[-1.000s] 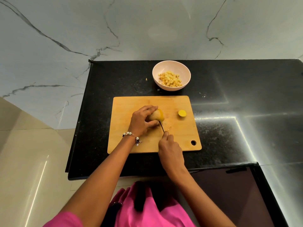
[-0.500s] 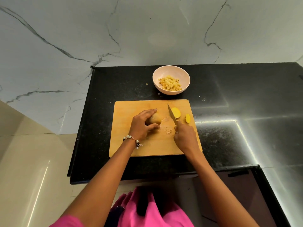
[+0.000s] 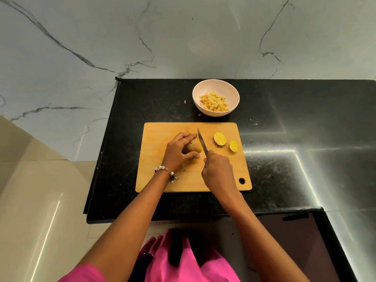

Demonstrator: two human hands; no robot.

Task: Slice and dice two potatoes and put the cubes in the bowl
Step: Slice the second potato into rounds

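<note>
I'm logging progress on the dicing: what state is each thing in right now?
Potato: partly sliced, on the board, gripped by the left hand.
Knife: held by the right hand, blade beside the potato's cut end.
Slices: two, lying flat on the board, apart.
Bowl: upright, holds cubes.
Board: flat on the counter.

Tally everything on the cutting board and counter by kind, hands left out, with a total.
Cutting board: 1
Bowl of potato cubes: 1
Knife: 1
Potato being cut: 1
Cut potato slices: 2
Total: 6
</note>
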